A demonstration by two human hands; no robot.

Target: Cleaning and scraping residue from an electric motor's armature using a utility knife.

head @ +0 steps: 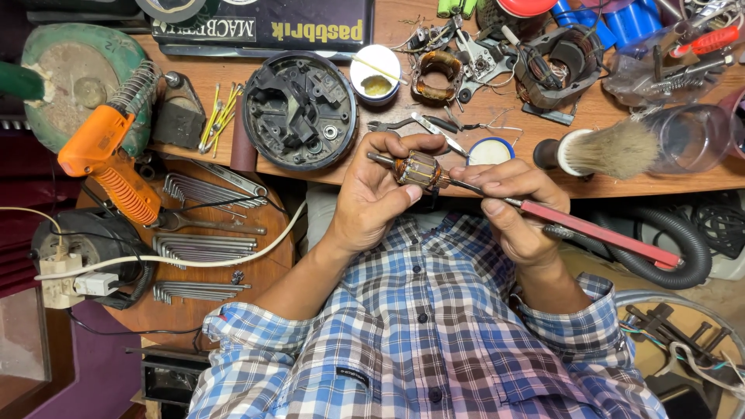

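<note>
So we've got the left hand curled around a small motor armature, fingers and thumb pinching its copper-wound body, with the shaft poking out to the left past the thumb. It's held in the air just in front of the bench edge, above our lap, not resting on anything. The right hand is closed in a pencil-type grip on a red-handled tool whose thin metal tip lies against the armature; the exact contact spot is hidden by the fingers, so we can't tell where it touches.

The bench right behind is packed. Closest to the hands are a black round motor housing, a pair of tweezers and a small open blue-rimmed tin, all hugging the near edge. Further back sit a white cup, a copper stator coil and another wound stator. A shaving-style brush lies to the right, its bristles inside a clear glass.

On the left a round stool top carries rows of hex keys and an orange glue gun. A black corrugated hose loops just under the tool's handle end. The only open room is the gap over the lap between bench edge and checked shirt
</note>
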